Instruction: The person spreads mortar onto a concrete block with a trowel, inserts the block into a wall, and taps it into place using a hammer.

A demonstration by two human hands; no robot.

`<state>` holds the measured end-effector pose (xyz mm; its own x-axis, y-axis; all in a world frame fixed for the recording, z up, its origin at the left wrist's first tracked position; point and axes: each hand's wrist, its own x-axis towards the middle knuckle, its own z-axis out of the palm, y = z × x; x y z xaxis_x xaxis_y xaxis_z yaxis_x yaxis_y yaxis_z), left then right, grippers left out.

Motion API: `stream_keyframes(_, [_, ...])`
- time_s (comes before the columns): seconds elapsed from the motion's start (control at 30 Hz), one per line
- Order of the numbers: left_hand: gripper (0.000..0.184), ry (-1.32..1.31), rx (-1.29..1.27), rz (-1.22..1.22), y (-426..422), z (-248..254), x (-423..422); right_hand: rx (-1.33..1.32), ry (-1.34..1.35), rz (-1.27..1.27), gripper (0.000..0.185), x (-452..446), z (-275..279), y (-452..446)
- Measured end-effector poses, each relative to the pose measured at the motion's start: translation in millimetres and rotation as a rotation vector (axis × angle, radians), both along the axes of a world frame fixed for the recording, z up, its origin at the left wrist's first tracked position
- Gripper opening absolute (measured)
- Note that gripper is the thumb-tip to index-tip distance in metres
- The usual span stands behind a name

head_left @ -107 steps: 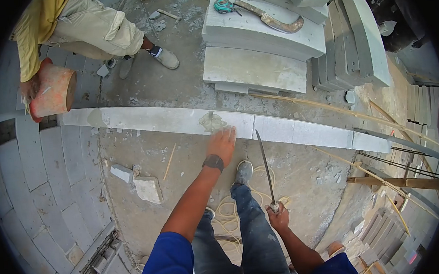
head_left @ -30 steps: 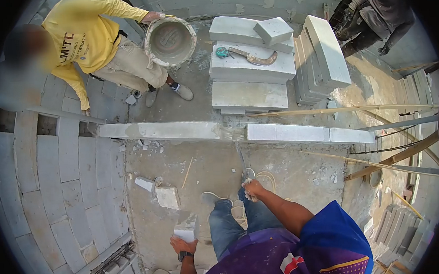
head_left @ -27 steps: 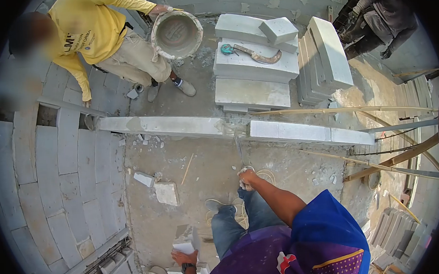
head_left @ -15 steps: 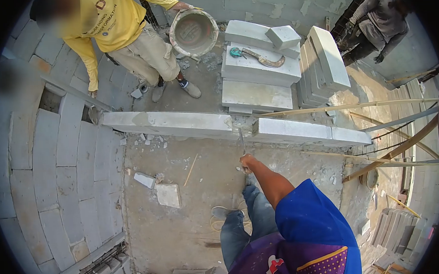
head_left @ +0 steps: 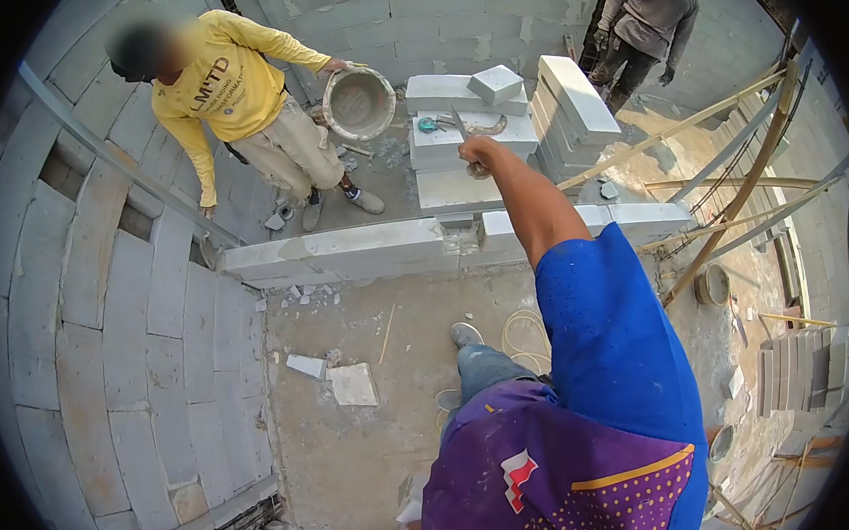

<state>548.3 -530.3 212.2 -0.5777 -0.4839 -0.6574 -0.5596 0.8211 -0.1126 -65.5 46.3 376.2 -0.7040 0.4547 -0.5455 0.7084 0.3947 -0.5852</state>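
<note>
While my right arm stretches out past the low block wall (head_left: 337,247), the fingers of my right hand (head_left: 476,155) are wrapped round the grip of a bladed tool (head_left: 457,119), its narrow blade pointing away from me. I see that hand against the stack of blocks (head_left: 441,156), and I cannot tell whether it touches them or hangs above. My left hand (head_left: 414,529) is nearly cut off at the bottom edge, beside a pale block (head_left: 410,496), so I cannot tell how its fingers are set.

Just left of the blade, a teal tape measure (head_left: 428,125) lies on the stack; to the blade's right I see a hooked knife (head_left: 494,127), partly hidden. A smaller block (head_left: 496,85) sits on top, and upright slabs (head_left: 579,94) stand to the right.

Nearer to me, the low wall has a gap (head_left: 460,236) below the hand. On the floor (head_left: 328,443) this side of it lie a thin stick (head_left: 388,334), a broken slab (head_left: 354,385) and a coil of cord (head_left: 525,341).

Beyond the wall, a co-worker in yellow (head_left: 223,79) grips a bucket (head_left: 362,136), its mouth facing me. Farther back, a person in grey (head_left: 644,14) stands behind the slabs.
</note>
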Motion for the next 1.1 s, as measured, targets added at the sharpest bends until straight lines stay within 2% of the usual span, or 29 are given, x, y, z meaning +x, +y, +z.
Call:
stream_keyframes(0.07, [0.139, 0.012, 0.002, -0.006, -8.0, 1.0, -0.6, 0.111, 0.072, 0.141, 0.021, -15.2, 84.3, 0.6])
stream_keyframes(0.17, [0.139, 0.024, 0.006, -0.011, -16.5, -0.1, -3.9, 0.109, 0.005, 0.146, 0.019, -90.5, 85.6, 44.5])
stream_keyframes(0.27, [0.139, 0.046, 0.021, -0.021, -19.6, -7.7, -24.7, -0.042, 0.279, -0.024, 0.021, -16.1, 131.3, -20.0])
stream_keyframes(0.3, [0.138, 0.052, 0.035, -0.032, -16.5, -10.4, -36.4, -0.047, 0.258, 0.057, 0.029, -11.9, 103.6, -16.5])
stream_keyframes(0.33, [0.138, 0.057, 0.045, -0.042, -14.3, -13.2, -49.8, 0.011, 0.311, 0.016, 0.034, 28.2, 110.0, -45.3])
stream_keyframes(0.43, [0.138, 0.067, 0.069, -0.064, -10.4, -17.0, -83.1, -0.060, 0.308, 0.057, 0.038, 107.6, 25.8, -82.3])
stream_keyframes(0.47, [0.138, 0.066, 0.075, -0.069, -11.3, -18.1, -92.8, -0.061, 0.299, 0.002, 0.039, 142.1, 9.6, -104.2])
stream_keyframes(0.5, [0.138, 0.066, 0.083, -0.075, -13.5, -19.8, -101.1, -0.037, 0.253, 0.055, 0.037, 159.5, -51.5, -104.8])
stream_keyframes(0.53, [0.138, 0.063, 0.092, -0.081, -16.0, -20.9, -109.8, 0.304, 0.222, 0.302, 0.036, 179.6, -115.5, -102.6])
stream_keyframes(0.6, [0.138, 0.059, 0.109, -0.084, -25.5, -22.8, -121.6, 0.086, -0.045, 0.256, 0.036, 242.2, -140.9, -138.3])
stream_keyframes(0.67, [0.138, 0.056, 0.123, -0.079, -38.0, -25.7, -131.8, -0.151, -0.344, -0.038, 0.025, 281.8, -171.9, -172.6])
stream_keyframes(0.83, [0.138, 0.041, 0.154, -0.028, -90.0, -27.9, -136.5, -0.122, -0.833, 0.600, 0.031, 315.8, -237.0, -205.8])
stream_keyframes(0.97, [0.138, -0.004, 0.167, 0.080, -132.1, -26.7, -103.2, -0.007, -0.907, 1.153, 0.034, 277.4, -292.7, -247.3])
stream_keyframes(1.0, [0.138, -0.018, 0.162, 0.105, -142.3, -26.0, -91.6, 0.013, -0.915, 1.261, 0.039, 252.8, -235.5, -282.2])
stream_keyframes(1.03, [0.138, -0.026, 0.159, 0.125, -152.3, -24.3, -80.0, -0.057, -0.952, 1.316, 0.039, 237.8, -247.2, -299.9])
stream_keyframes(1.1, [0.137, -0.036, 0.141, 0.171, -169.6, -20.5, -60.4, -0.026, -0.913, 1.349, 0.032, 216.2, -234.2, -339.7])
